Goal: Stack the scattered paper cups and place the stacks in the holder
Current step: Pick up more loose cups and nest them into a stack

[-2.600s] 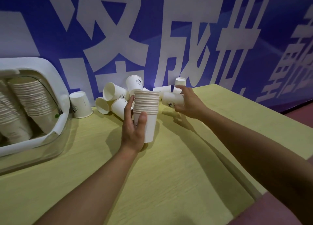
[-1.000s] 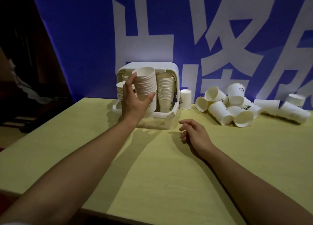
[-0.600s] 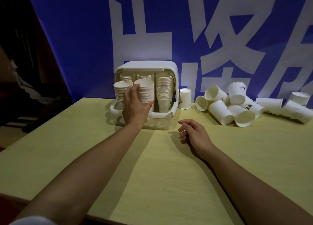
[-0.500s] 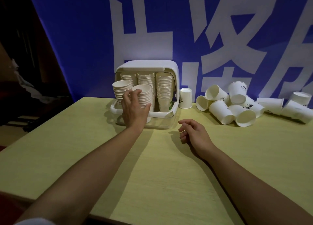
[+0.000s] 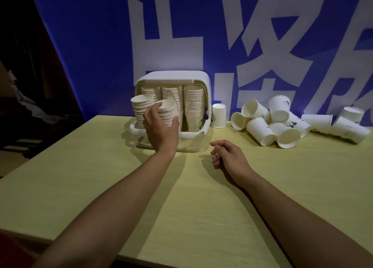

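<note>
Blue banner [image 5: 84, 45] with white characters behind yellow tabletop [image 5: 201, 207] | left hand [image 5: 161, 129] curled round cup stack [image 5: 168, 113] at white holder [image 5: 198, 133] front, centre frame | right hand [image 5: 230, 156] loosely curled, holding nothing, on tabletop right of holder | scattered paper cups [image 5: 270, 124] piled right of centre | one upturned cup [image 5: 218, 115] just beside holder

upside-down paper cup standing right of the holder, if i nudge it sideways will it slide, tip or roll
The small white upside-down paper cup rests on its wide rim on the yellow-green wooden table, so it would probably slide rather than tip. It looks thin and empty, so likely very light and easily crushed. If toppled, it would probably roll in a curve, since it is tapered like the fallen white cups nearby.
</note>
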A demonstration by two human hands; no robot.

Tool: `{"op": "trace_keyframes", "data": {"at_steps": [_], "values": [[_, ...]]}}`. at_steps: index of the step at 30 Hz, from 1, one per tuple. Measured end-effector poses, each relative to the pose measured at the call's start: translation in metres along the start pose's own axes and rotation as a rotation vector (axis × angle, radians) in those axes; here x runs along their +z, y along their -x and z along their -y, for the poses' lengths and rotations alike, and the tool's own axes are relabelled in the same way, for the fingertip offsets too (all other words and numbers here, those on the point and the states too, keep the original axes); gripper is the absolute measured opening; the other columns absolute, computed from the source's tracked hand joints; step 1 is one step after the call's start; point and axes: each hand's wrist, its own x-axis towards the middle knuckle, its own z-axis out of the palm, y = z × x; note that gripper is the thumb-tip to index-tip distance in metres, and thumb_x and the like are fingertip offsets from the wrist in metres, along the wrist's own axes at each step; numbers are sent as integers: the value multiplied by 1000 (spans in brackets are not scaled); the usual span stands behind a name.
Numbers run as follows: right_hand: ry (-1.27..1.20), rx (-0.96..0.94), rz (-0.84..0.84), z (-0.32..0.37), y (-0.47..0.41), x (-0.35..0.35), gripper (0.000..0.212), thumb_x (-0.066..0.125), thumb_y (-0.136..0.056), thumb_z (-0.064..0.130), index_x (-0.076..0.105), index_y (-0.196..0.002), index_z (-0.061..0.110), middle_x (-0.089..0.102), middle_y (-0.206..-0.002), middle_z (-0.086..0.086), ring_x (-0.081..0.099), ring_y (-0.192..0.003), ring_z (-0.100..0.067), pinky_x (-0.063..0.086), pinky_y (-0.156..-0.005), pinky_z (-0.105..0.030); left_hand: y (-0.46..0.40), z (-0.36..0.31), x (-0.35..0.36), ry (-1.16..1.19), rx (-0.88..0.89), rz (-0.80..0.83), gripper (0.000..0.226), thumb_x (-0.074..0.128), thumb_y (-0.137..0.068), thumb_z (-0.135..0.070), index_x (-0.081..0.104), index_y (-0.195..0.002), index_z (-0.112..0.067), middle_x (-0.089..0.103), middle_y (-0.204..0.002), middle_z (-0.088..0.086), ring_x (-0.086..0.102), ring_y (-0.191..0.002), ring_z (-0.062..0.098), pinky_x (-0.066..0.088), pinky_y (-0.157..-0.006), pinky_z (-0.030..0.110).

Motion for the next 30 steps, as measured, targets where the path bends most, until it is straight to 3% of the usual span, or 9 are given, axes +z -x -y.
{"op": "trace_keyframes", "data": {"at_steps": [4, 6, 9, 12, 14, 19, 24, 27, 30], "values": [[-31, 35, -84, 10, -1, -3, 19, 52, -100, 11, 68, -110, 15, 62, -93, -13, 52, -69, -22, 46, -60, -35, 42, -36, 15, 309, -76, 1, 54, 75, -88, -19, 47, -133, -28, 49, -136, -8, 55, -103, 9, 48, -77, 19], [114, 0, -159, 17, -5, -14, 18, 53, -100, 15, 68, -109, 20, 65, -97, -9, 57, -74, -21, 52, -63, -37, 64, -51, 23, 457, -149, 99, 44, 72, -91, -18, 51, -129, -28, 56, -123, -14, 59, -88, 7, 49, -69, 16], [492, -134, -225, 32, -16, -45, 19, 55, -98, 18, 66, -114, 20, 66, -102, 1, 62, -86, -17, 56, -76, -36, 85, -61, 27, 519, -179, 469, 27, 67, -95, -18, 58, -119, -29, 64, -108, -13, 61, -82, 5, 47, -62, 10], [949, -219, -317, 49, -30, -82, 24, 60, -94, 22, 66, -117, 20, 68, -107, 5, 62, -95, -15, 52, -85, -34, 90, -58, 17, 431, -73, 956, 21, 65, -97, -27, 63, -115, -37, 67, -108, -17, 67, -78, 3, 53, -66, 25], [1183, -195, -358, 57, -39, -105, 29, 63, -91, 26, 63, -120, 22, 67, -112, 1, 63, -98, -19, 54, -85, -38, 91, -53, 8, 403, -74, 1139, 21, 65, -98, -30, 65, -114, -44, 67, -109, -22, 69, -82, 7, 56, -68, 28], [1486, -114, -412, 58, -65, -127, 48, 58, -93, 46, 50, -138, 32, 60, -128, -7, 57, -114, -29, 47, -96, -46, 93, -48, -1, 336, 4, 1124, 23, 66, -95, -31, 64, -114, -45, 66, -105, -25, 65, -83, 14, 52, -62, 23], [1650, 24, -353, 45, -84, -122, 56, 53, -91, 59, 39, -142, 39, 57, -133, -9, 41, -131, -38, 25, -109, -57, 89, -40, 2, 239, 72, 1121, 25, 67, -93, -33, 63, -116, -43, 66, -103, -24, 59, -72, 8, 55, -73, 30], [1633, 12, -347, 43, -85, -117, 63, 64, -87, 52, 37, -141, 38, 59, -129, -9, 45, -127, -38, 29, -107, -57, 88, -36, 5, 214, 77, 1134, 27, 68, -93, -33, 63, -117, -43, 66, -104, -23, 56, -69, 6, 54, -74, 30], [1560, -23, -255, 46, -77, -106, 70, 72, -83, 44, 36, -142, 35, 57, -128, -9, 55, -114, -32, 47, -96, -49, 86, -35, 5, 214, 63, 1128, 27, 67, -93, -34, 63, -118, -42, 66, -104, -23, 60, -73, 10, 55, -76, 32]]}}
